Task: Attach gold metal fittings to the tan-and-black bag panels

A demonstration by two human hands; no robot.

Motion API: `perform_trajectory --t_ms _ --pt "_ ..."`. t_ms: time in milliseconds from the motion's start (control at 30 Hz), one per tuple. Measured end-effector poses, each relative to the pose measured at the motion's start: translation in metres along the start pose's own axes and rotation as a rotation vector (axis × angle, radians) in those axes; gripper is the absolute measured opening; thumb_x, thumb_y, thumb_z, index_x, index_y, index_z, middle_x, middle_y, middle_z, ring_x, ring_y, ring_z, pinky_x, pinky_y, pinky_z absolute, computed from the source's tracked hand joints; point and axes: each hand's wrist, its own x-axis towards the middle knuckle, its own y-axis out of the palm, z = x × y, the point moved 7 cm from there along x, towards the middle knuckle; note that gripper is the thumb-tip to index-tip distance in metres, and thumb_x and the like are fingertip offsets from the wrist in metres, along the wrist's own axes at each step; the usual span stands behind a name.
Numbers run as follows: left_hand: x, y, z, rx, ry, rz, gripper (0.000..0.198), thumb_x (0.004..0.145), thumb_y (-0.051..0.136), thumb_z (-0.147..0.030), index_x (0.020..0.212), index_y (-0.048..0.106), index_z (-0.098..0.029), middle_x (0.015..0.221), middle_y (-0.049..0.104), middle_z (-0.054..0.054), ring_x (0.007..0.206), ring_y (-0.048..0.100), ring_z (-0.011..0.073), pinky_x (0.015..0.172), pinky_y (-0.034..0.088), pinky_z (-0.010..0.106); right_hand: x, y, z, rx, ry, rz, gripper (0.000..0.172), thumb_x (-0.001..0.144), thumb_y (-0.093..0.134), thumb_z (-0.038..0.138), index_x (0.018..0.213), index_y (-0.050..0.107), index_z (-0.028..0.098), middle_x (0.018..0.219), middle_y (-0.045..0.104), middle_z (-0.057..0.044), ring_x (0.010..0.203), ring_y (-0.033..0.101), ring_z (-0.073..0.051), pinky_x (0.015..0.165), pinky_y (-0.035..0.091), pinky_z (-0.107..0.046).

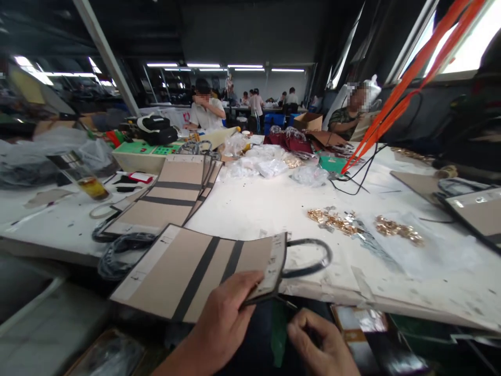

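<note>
My left hand (223, 318) grips the right end of a beige bag panel (164, 266), thumb on top and fingers underneath. Two dark straps cross the panel, and its near edge overhangs the table front. A dark looped handle (329, 256), wrapped in clear plastic, sticks out from its right end over the table. Just below that end, my right hand (317, 339) is closed in a pinch. Whatever it may hold is too small to make out; a thin dark bit shows near its fingertips.
Similar panels (172, 196) lie stacked at left, near a glass of amber liquid (92, 185). Small gold metal parts (332, 220) are heaped on the white table (250, 209). Orange strips (391, 109) hang at right. Plastic bags (258, 162) and seated co-workers (205, 112) are farther back.
</note>
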Motion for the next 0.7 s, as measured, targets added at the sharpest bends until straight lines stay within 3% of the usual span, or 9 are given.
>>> perform_trajectory --t_ms 67,167,333,500,600,700 --pt "-0.003 -0.034 0.009 -0.195 -0.195 -0.141 0.035 0.102 0.057 -0.034 0.134 0.07 -0.027 0.133 0.073 0.006 0.123 0.068 0.0276 0.11 0.052 0.037 0.012 -0.003 0.016 0.06 -0.006 -0.019 0.057 0.082 0.068 0.078 0.07 0.072 0.023 0.066 0.063 -0.004 0.065 0.06 -0.023 0.06 0.053 -0.03" --pt "-0.02 -0.071 0.028 -0.545 -0.45 -0.321 0.043 0.095 0.072 -0.047 0.129 0.074 -0.021 0.123 0.077 0.009 0.116 0.072 0.0331 0.104 0.057 0.04 0.023 0.006 0.043 0.109 -0.051 -0.002 0.057 0.081 0.072 0.076 0.098 0.082 0.023 0.077 0.067 -0.005 0.074 0.064 -0.025 0.067 0.056 -0.031" --pt "-0.057 -0.112 0.054 -0.963 -0.559 -0.595 0.051 0.084 0.087 -0.037 0.127 0.074 -0.014 0.113 0.08 0.014 0.105 0.077 0.0355 0.093 0.063 0.044 0.03 0.055 0.074 0.147 -0.117 0.194 0.06 0.086 0.072 0.07 0.127 0.078 0.026 0.076 0.063 -0.001 0.068 0.058 -0.02 0.064 0.052 -0.029" --pt "-0.073 -0.131 0.06 -1.111 -0.525 -0.674 0.041 0.085 0.085 -0.026 0.123 0.075 -0.012 0.112 0.08 0.016 0.107 0.077 0.0343 0.101 0.061 0.047 0.04 0.094 0.098 0.187 -0.199 0.362 0.055 0.09 0.071 0.063 0.131 0.075 0.027 0.072 0.059 0.001 0.065 0.054 -0.017 0.062 0.046 -0.027" --pt "-0.074 -0.133 0.058 -1.152 -0.504 -0.665 0.039 0.088 0.082 -0.024 0.124 0.075 -0.012 0.112 0.08 0.016 0.107 0.077 0.0342 0.104 0.059 0.048 0.045 0.109 0.107 0.184 -0.257 0.404 0.051 0.09 0.072 0.058 0.129 0.076 0.025 0.073 0.064 0.0 0.066 0.057 -0.019 0.064 0.049 -0.028" --pt "-0.068 -0.13 0.055 -1.154 -0.509 -0.635 0.039 0.088 0.082 -0.026 0.124 0.075 -0.012 0.112 0.08 0.016 0.106 0.077 0.0346 0.104 0.059 0.049 0.05 0.119 0.111 0.15 -0.334 0.402 0.047 0.09 0.073 0.051 0.129 0.077 0.024 0.087 0.072 -0.005 0.076 0.066 -0.023 0.072 0.057 -0.033"
